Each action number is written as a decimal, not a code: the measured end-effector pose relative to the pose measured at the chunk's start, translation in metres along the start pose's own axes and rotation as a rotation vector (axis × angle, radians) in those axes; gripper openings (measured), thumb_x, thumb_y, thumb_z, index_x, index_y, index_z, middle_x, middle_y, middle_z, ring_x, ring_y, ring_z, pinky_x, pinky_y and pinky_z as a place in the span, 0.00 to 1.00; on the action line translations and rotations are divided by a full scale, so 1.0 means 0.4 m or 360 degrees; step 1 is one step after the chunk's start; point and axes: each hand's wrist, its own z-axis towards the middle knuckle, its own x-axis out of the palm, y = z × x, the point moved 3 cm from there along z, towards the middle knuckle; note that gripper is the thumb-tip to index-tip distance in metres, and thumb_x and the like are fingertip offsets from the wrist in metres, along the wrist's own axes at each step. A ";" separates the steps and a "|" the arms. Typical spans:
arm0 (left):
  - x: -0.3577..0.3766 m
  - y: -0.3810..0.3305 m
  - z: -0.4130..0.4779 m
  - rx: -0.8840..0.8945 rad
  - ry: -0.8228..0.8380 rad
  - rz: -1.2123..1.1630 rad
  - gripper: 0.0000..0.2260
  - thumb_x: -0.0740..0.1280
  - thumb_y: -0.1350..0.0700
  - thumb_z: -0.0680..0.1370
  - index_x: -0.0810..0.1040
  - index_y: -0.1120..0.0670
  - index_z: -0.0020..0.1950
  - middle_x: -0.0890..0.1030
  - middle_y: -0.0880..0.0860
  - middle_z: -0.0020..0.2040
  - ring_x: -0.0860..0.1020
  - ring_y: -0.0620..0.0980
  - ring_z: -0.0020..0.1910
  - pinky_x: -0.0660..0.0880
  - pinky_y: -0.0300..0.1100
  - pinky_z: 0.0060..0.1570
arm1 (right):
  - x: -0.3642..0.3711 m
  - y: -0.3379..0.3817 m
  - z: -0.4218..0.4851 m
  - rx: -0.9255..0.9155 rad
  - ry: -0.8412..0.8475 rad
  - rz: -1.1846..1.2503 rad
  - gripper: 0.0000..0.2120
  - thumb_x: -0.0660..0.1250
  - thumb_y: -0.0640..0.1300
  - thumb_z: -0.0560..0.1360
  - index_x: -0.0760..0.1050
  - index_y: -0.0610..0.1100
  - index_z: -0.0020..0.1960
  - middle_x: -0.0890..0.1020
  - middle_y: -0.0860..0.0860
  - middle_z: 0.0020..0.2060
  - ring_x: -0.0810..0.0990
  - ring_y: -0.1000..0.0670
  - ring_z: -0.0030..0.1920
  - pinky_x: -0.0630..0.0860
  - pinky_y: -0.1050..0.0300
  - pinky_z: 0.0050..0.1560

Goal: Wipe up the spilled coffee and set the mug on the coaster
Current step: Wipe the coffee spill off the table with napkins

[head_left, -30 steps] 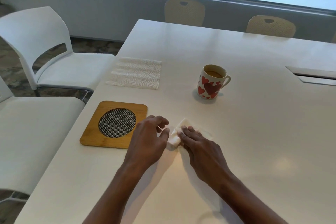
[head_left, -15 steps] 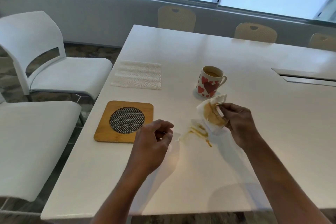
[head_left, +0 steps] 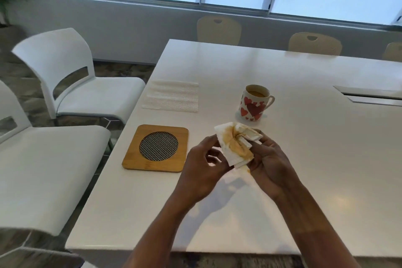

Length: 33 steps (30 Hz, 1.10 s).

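Note:
A crumpled white napkin (head_left: 236, 142), stained brown with coffee, is held above the white table (head_left: 282, 180) between both hands. My right hand (head_left: 269, 165) grips its right side. My left hand (head_left: 202, 169) pinches its left edge. A white mug (head_left: 253, 103) with red hearts stands upright behind the hands, coffee inside, handle to the right. The square wooden coaster (head_left: 156, 148) with a round metal mesh centre lies left of my hands, bare. A small coffee trace (head_left: 247, 172) shows just under the napkin; the rest of the spill spot is hidden by my hands.
A clean folded paper towel (head_left: 171, 99) lies behind the coaster near the table's left edge. Two white chairs (head_left: 71, 85) stand at the left side. Beige chairs (head_left: 218, 29) line the far side. A recessed cable hatch (head_left: 369, 95) sits at the right.
The right hand lifted the napkin off the table, showing the coffee stain. The left hand rose and took hold of the napkin's left edge, so both hands hold it now.

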 end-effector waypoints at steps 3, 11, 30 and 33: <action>-0.007 -0.011 -0.006 0.0099 -0.0189 -0.0009 0.18 0.76 0.62 0.70 0.80 0.52 0.58 0.84 0.50 0.46 0.81 0.51 0.40 0.80 0.43 0.43 | 0.022 -0.002 -0.011 -0.0018 -0.0022 -0.0136 0.15 0.67 0.35 0.69 0.77 0.33 0.55 0.85 0.40 0.45 0.85 0.46 0.43 0.82 0.58 0.40; -0.014 -0.042 -0.035 0.0138 -0.0502 -0.0178 0.16 0.78 0.54 0.68 0.84 0.48 0.56 0.82 0.57 0.48 0.83 0.56 0.45 0.82 0.52 0.46 | 0.067 0.030 -0.043 -0.0367 0.0147 -0.0715 0.08 0.80 0.37 0.63 0.85 0.41 0.41 0.86 0.41 0.39 0.86 0.42 0.40 0.84 0.45 0.44; -0.050 -0.036 -0.092 -0.0095 -0.0630 -0.0072 0.13 0.73 0.58 0.72 0.80 0.69 0.39 0.72 0.63 0.34 0.71 0.54 0.34 0.71 0.51 0.37 | 0.054 0.014 -0.011 -0.0092 0.0785 -0.0831 0.14 0.73 0.39 0.69 0.82 0.41 0.54 0.86 0.40 0.39 0.85 0.40 0.38 0.82 0.52 0.40; -0.061 -0.063 -0.110 -0.0097 -0.0518 0.0340 0.11 0.71 0.57 0.75 0.80 0.64 0.36 0.75 0.61 0.34 0.73 0.54 0.33 0.72 0.50 0.34 | 0.058 0.000 -0.014 -0.0107 0.0790 -0.0831 0.05 0.73 0.39 0.68 0.85 0.39 0.42 0.85 0.39 0.36 0.83 0.42 0.33 0.80 0.55 0.35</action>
